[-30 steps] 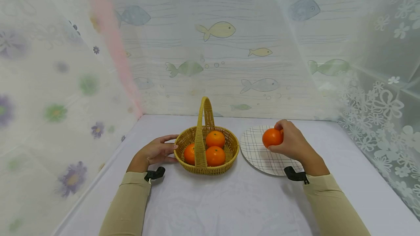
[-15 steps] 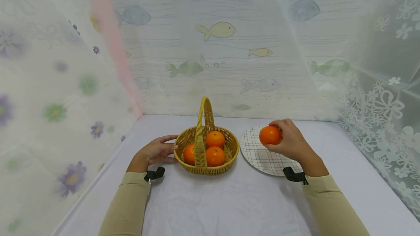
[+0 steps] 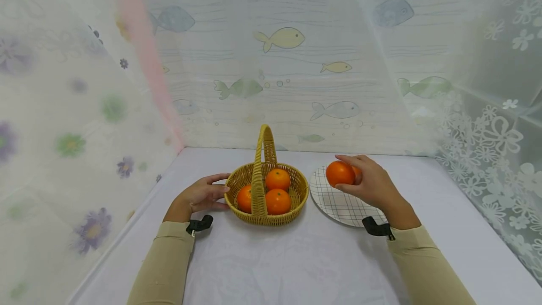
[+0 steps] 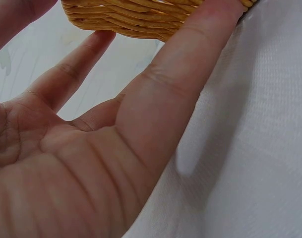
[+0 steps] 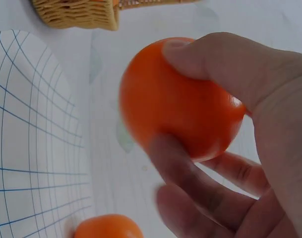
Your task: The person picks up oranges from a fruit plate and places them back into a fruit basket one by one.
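Observation:
My right hand (image 3: 372,182) holds an orange (image 3: 340,173) between thumb and fingers, raised above the white plate (image 3: 334,206) with blue grid lines. Another orange (image 5: 108,229) shows by the plate's edge in the right wrist view; in the head view it is mostly hidden behind my hand. To the left stands a yellow wicker basket (image 3: 271,220) with an arched handle, bearing three oranges (image 3: 278,202). My left hand (image 3: 205,194) touches the basket's left side with extended fingers, and in the left wrist view they reach straight to the weave.
A white cloth (image 3: 271,262) covers the table. Behind it hangs a curtain (image 3: 279,102) printed with fish, and flowered sheets close off both sides. The tall basket handle (image 3: 259,168) rises between the two hands.
My right hand has moved left and slightly up with the orange, toward the basket. Another orange now shows behind the held one. The left hand and basket have stayed put.

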Tool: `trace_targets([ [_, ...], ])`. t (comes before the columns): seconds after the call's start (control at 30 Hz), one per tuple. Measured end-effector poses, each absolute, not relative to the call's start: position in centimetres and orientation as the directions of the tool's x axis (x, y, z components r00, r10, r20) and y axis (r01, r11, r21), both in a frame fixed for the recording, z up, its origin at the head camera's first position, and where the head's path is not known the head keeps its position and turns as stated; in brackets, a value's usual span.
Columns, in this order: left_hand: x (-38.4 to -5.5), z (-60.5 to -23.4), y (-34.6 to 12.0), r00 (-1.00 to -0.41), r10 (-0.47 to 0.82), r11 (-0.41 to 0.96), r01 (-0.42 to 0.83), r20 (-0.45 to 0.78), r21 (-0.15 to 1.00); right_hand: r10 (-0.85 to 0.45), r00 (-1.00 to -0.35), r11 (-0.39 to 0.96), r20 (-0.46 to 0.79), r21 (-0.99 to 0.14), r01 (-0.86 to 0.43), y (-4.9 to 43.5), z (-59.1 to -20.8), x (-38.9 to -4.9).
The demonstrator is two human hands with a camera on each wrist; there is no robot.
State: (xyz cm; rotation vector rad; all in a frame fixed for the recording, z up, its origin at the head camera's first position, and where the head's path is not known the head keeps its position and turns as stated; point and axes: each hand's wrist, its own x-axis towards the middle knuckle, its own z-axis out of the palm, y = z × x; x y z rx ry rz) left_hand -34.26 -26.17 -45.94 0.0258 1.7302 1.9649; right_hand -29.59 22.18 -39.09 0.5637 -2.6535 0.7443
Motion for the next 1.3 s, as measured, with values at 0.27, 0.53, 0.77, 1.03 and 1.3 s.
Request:
trace_targets([
  [0.27,-34.2,-45.9,-26.1,-0.869,0.380,-0.053,-0.361,-0.316,0.931,-0.329,-0.867,0.656,0.374,-0.570,-0.495,21.5,-39.2,-29.6],
  [0.53,-34.3,-45.9,-26.1,-0.867,0.377,-0.054,-0.371,-0.325,0.927,-0.305,-0.891,0.627,0.335,-0.634,-0.453,20.3,-39.6,-29.7],
  [0.77,-34.2,-46.0,-26.0,-0.861,0.383,-0.052,-0.383,-0.336,0.922,-0.321,-0.870,0.622,0.375,-0.609,-0.492,19.1,-39.9,-29.9],
  [1.03,-34.2,-46.0,-26.0,-0.863,0.385,-0.052,-0.375,-0.328,0.926,-0.330,-0.878,0.605,0.347,-0.636,-0.479,18.2,-39.8,-30.0],
  [1.3,-34.2,-45.9,-26.0,-0.869,0.376,-0.057,-0.369,-0.323,0.928,-0.332,-0.887,0.640,0.320,-0.614,-0.462,17.5,-39.4,-30.2],
])
